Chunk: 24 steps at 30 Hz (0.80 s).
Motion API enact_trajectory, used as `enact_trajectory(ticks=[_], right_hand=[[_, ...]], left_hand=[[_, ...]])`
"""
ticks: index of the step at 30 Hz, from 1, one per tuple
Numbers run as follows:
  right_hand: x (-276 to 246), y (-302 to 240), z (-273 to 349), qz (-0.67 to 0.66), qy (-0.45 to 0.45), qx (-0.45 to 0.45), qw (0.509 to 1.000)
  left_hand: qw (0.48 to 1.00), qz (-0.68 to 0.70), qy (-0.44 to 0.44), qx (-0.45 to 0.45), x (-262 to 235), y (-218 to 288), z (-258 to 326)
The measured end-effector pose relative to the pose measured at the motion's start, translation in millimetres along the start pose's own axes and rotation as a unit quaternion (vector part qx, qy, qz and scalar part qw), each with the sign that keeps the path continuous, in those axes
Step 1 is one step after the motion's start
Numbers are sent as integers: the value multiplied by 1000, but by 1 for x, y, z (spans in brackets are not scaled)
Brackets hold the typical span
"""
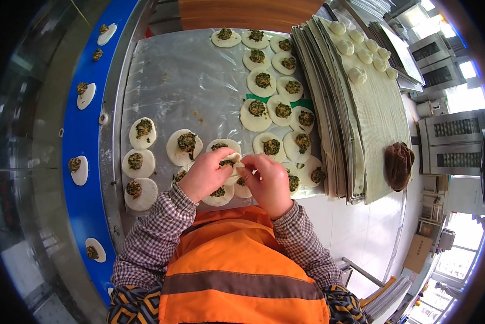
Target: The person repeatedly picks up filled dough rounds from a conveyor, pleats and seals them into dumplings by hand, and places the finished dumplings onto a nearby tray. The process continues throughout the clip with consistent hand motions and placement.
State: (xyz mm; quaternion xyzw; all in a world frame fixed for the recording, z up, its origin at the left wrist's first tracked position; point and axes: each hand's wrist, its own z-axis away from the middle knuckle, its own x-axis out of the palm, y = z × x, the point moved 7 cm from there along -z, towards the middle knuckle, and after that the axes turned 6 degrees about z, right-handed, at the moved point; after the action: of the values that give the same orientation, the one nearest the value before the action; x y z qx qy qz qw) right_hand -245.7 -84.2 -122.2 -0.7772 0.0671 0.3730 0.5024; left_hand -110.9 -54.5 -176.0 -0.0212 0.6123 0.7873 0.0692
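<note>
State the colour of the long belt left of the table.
Blue: the belt shows best in the head view, along its left side.

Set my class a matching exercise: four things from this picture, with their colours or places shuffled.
1. Belt
2. Apron
3. Closed buns
4. Part-closed dough

A. on the stack at right
B. between left hand and right hand
C. blue
D. orange with a brown stripe

Pairs: 1-C, 2-D, 3-A, 4-B

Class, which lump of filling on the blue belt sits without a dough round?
The second lump from the top: bare blue belt surrounds it, while every other lump there touches a white dough round.
</note>
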Motion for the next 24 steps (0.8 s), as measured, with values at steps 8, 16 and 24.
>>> enact_trajectory(ticks=[8,16,24], right_hand=[[6,21,5,-153,-17,128,980],[7,12,2,-103,-14,100,990],[8,21,2,-360,24,190,913]], left_hand=[[972,227,39,-37,1,-5,1],[992,-54,62,96,5,18,2],[936,352,17,17,4,8,7]])
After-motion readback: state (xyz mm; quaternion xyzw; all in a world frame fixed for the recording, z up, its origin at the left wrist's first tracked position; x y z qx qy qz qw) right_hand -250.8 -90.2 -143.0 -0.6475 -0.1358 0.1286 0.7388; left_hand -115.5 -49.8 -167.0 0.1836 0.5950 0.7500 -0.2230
